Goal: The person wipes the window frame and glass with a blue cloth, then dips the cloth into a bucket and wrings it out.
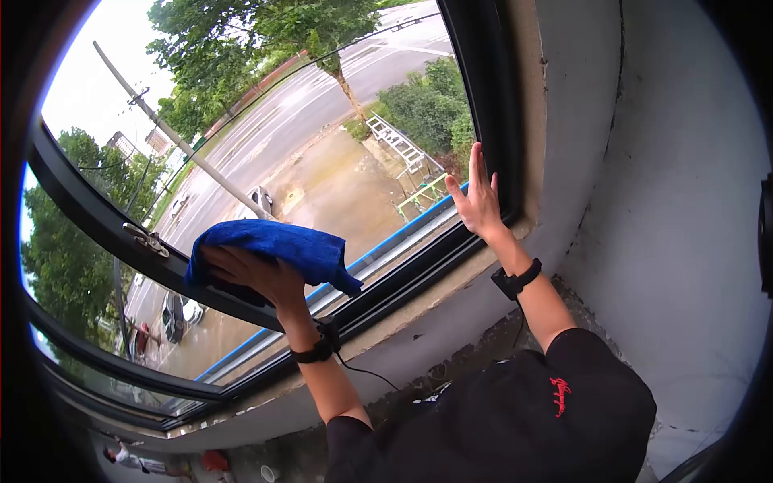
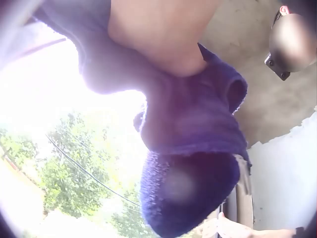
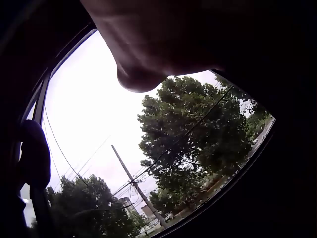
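A blue cloth [image 1: 278, 241] lies over the black window bar [image 1: 181, 278], its right end hanging loose. My left hand [image 1: 250, 274] grips the cloth against that bar; the fingertips are partly lost among the folds. In the left wrist view the blue cloth [image 2: 193, 119] bunches and hangs beside the hand, looking purplish against the light. My right hand [image 1: 481, 205] is raised with fingers spread, near the right side of the black window frame [image 1: 495, 105], and holds nothing. The right wrist view shows only a dark part of the right hand [image 3: 141, 74].
A metal window latch [image 1: 146, 240] sticks out from the bar left of the cloth. Below runs the window track [image 1: 403, 270] above a rough sill. A grey wall [image 1: 668, 161] rises at right. Outside are trees, a pole and a road. Another person [image 1: 137, 460] is at lower left.
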Demonstrator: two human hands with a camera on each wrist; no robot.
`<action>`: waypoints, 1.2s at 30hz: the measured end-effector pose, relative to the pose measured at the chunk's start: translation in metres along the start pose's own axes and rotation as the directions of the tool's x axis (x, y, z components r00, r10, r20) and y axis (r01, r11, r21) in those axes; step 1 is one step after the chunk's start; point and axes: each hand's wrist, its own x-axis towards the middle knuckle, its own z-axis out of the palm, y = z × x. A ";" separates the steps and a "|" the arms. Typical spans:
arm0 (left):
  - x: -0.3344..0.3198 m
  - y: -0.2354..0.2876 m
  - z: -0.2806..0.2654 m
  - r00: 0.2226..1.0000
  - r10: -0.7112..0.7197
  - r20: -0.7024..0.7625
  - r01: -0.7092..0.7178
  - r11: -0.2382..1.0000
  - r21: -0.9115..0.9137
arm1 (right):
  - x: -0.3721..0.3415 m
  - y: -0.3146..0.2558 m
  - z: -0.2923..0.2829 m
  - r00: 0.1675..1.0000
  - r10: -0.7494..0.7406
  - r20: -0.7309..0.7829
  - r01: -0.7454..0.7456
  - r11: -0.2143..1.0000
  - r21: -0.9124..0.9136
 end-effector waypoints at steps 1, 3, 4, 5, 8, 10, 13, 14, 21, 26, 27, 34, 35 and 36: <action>0.006 0.010 0.005 1.000 -0.004 0.019 0.004 1.000 -0.003 | 0.001 0.004 -0.002 1.000 -0.015 0.007 0.015 1.000 -0.015; 0.013 0.026 0.014 0.998 0.031 0.056 -0.031 1.000 0.005 | -0.003 0.009 -0.005 0.999 -0.036 0.028 0.036 0.999 -0.023; 0.013 0.030 0.018 0.997 0.009 0.076 -0.013 0.998 0.055 | -0.005 0.007 -0.008 0.998 -0.059 -0.007 0.058 0.997 -0.041; 0.014 0.038 0.025 0.996 -0.028 0.081 0.019 0.995 0.101 | -0.001 0.005 -0.012 0.994 -0.098 -0.047 0.095 0.993 -0.070; 0.013 0.065 0.035 0.990 -0.134 0.039 0.132 0.990 0.046 | -0.007 -0.014 -0.010 0.905 -0.153 -0.396 0.213 0.971 0.110; 0.014 0.096 0.036 0.984 -0.176 0.033 0.176 0.984 0.014 | -0.024 -0.049 -0.014 0.927 -0.219 -0.304 0.308 0.908 0.285; 0.018 0.133 0.031 0.981 -0.184 0.062 0.184 0.983 -0.006 | -0.043 -0.096 -0.005 0.861 -0.509 -0.001 0.432 0.728 0.532; 0.019 0.143 0.025 0.978 -0.185 0.091 0.186 0.982 -0.007 | -0.046 -0.106 0.002 0.832 -0.547 0.093 0.408 0.718 0.564; 0.007 0.115 0.017 0.994 -0.019 0.112 0.029 0.996 -0.080 | -0.030 -0.121 0.023 0.923 -0.145 0.357 -0.223 0.556 0.801; -0.012 0.093 0.030 0.986 0.002 0.168 0.020 0.992 -0.124 | -0.013 -0.133 0.038 0.997 -0.081 -0.016 0.073 0.784 0.616; -0.018 0.088 0.035 0.988 -0.006 0.153 0.020 0.996 -0.092 | -0.014 -0.139 0.045 0.985 -0.129 -0.110 0.169 0.810 0.561; -0.051 0.071 0.046 0.989 -0.059 0.138 0.075 0.991 -0.111 | -0.049 -0.144 0.091 0.850 -0.470 -0.239 0.462 0.882 -0.094; -0.055 0.068 0.043 0.984 -0.080 0.160 0.098 0.989 -0.113 | -0.050 -0.136 0.098 0.829 -0.512 -0.224 0.485 0.859 -0.166; -0.056 0.063 0.038 0.979 -0.074 0.189 0.102 0.984 -0.144 | -0.050 -0.134 0.102 0.832 -0.505 -0.229 0.481 0.863 -0.155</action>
